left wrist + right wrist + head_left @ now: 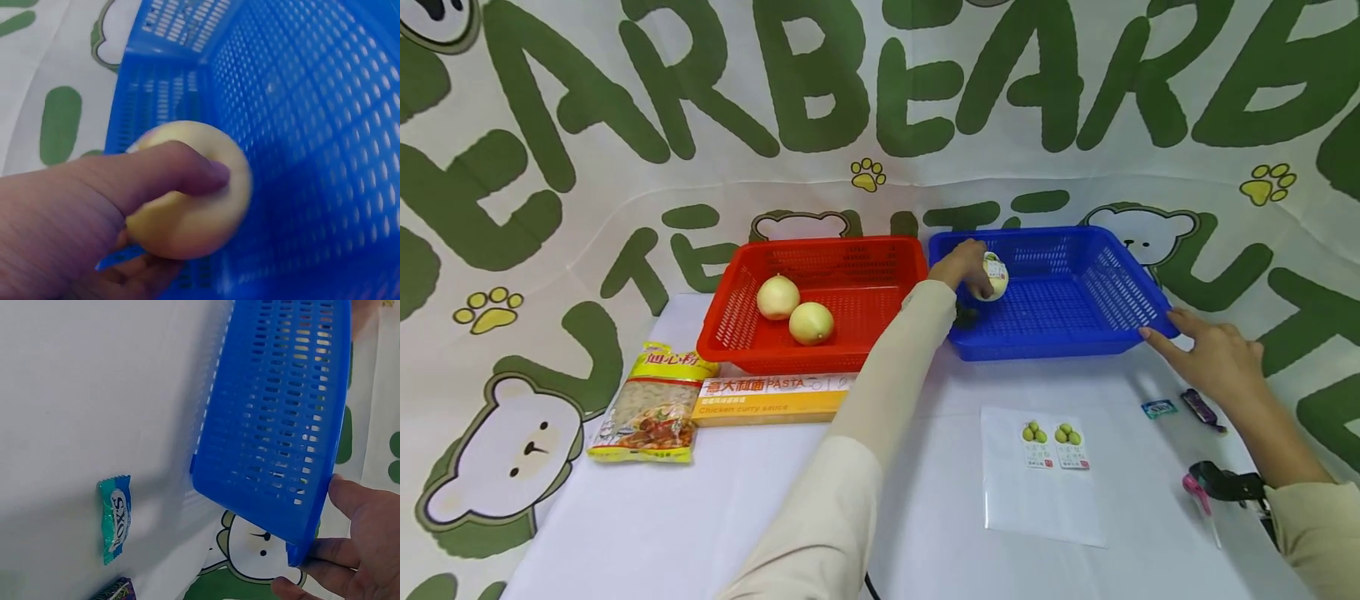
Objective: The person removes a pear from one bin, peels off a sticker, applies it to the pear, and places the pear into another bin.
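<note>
Two baskets sit side by side at the far edge of the table, and both hands are at the blue basket (1075,308). The left hand (958,265) reaches in over its near-left corner with fingers and thumb curled round a pale yellow onion (995,276) that carries a small sticker, the thumb pressed across its skin in the left wrist view, the onion (194,194) held just above the mesh floor at the basket's (300,125) left end. The right hand (1213,354) is at the opposite corner, fingers fairly straight and touching the rim; the right wrist view shows thumb and fingertips of that hand (356,544) against the corner of the basket's wall (281,425), not wrapped round it. To the left of the left arm stands the red basket (850,350), with two more onions (795,310) lying touching inside. Nearer the person than that basket, a yellow pasta box (767,398) and a bag of macaroni (651,407) lie just beside each other. Between the two arms rests a sticker sheet (1045,475). Just beside the right wrist lie a teal candy wrapper (1159,408) and a dark purple one (1201,408).
</note>
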Available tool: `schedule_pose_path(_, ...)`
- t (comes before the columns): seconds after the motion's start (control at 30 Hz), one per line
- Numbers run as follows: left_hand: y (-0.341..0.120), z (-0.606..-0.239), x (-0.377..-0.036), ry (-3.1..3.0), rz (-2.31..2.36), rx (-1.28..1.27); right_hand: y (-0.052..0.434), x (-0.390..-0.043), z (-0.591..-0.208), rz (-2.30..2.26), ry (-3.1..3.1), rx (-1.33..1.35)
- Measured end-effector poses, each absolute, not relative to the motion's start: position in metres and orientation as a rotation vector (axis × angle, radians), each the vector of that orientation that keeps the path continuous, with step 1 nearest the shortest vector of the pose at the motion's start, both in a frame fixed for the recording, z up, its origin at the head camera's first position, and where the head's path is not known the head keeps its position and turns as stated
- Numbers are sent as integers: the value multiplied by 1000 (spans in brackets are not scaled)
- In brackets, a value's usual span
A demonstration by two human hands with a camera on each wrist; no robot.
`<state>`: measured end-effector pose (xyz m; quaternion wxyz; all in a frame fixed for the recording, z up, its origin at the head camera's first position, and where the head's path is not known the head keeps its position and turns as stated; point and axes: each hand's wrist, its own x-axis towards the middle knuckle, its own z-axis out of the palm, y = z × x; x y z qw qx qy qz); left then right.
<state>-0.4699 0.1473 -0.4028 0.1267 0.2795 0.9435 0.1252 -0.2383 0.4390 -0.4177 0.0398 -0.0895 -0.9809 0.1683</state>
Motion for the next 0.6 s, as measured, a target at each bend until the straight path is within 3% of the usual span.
schedule_pose_path(0.2, 145, -415, -459, 2727, 308, 633, 428, -239, -423, 517, -3006, -280)
schedule_pose_path(0.33, 143, -400, -449, 2744, 309, 581, 425, -239, -424, 515, -2987, -263)
schedule_pose_path(0.6, 135, -360, -441, 2843, 415, 885, 436, -235, -423, 501, -2978, -289)
